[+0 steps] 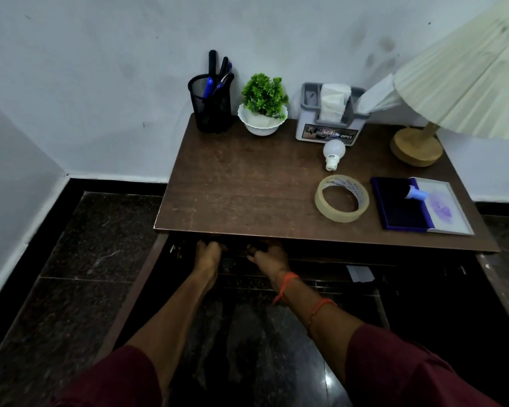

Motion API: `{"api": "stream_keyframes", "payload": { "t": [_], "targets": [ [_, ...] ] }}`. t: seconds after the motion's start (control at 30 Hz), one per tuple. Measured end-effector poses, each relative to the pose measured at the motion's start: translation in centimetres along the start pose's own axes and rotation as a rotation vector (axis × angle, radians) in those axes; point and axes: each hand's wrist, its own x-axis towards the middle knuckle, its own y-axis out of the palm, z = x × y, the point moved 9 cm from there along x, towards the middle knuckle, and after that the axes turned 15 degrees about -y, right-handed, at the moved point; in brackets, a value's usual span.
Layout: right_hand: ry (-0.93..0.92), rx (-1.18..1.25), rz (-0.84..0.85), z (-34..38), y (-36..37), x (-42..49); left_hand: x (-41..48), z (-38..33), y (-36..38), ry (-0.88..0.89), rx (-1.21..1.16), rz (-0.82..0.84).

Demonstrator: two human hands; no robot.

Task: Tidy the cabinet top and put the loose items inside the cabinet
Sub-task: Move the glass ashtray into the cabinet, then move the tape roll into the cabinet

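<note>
Head view: we look down on the brown cabinet top [241,186], scuffed and worn pale along its front edge, set against a white wall. The loose items lie on its right half. A white bulb [333,154] lies on its side just in front of the tissue caddy [329,127]. A roll of beige tape [342,198] lies flat nearer us. To its right is an open blue stamp pad [403,210] with a small blue stamper [416,193] resting on it, the lid smeared purple.

Along the back wall, from the left, we see a black mesh pen cup [210,113] holding blue and black pens upright. Next comes a white bowl [262,124] with a green plant. The grey caddy has white tissue rising from its middle slot. Last is the lamp [416,148], its pleated shade leaning over the right corner.

Below the front edge the cabinet stands open, its left door [133,292] swung out toward us. Our left hand [207,255] and right hand [269,257] reach in under the overhang, near each other but apart. Their fingertips are lost in the dark, so we cannot tell whether either grips anything. The left half of the top shows plain wood from the pen cup to the front edge, and dark stone floor [80,245] lies left of the door.
</note>
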Motion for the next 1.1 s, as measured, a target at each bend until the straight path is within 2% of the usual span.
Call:
{"api": "stream_keyframes", "payload": {
  "t": [0.07, 0.2, 0.37, 0.67, 0.9, 1.1],
  "targets": [
    [-0.052, 0.094, -0.045, -0.8, 0.2, 0.5, -0.4, 0.0, 0.2, -0.013, 0.015, 0.015],
    [-0.130, 0.245, 0.017, 1.2, 0.4, -1.8, -2.1, -0.5, 0.0, 0.015, 0.022, 0.035],
    [-0.126, 0.412, 0.039, 2.6, -1.2, -5.3, -6.0, 0.4, 0.7, 0.011, -0.009, 0.128],
    [-0.173, 0.482, -0.035, 2.8, -8.9, -12.0, -15.5, 2.2, 5.6, 0.035, 0.099, 0.352],
    [-0.225, 0.464, -0.135, 3.6, -16.5, -15.2, -21.8, 1.9, 9.1, 0.107, 0.251, 0.454],
    [-0.269, 0.482, -0.213, 4.8, -20.5, -15.5, -24.6, 0.2, 11.3, 0.190, 0.280, 0.511]
  ]
}}
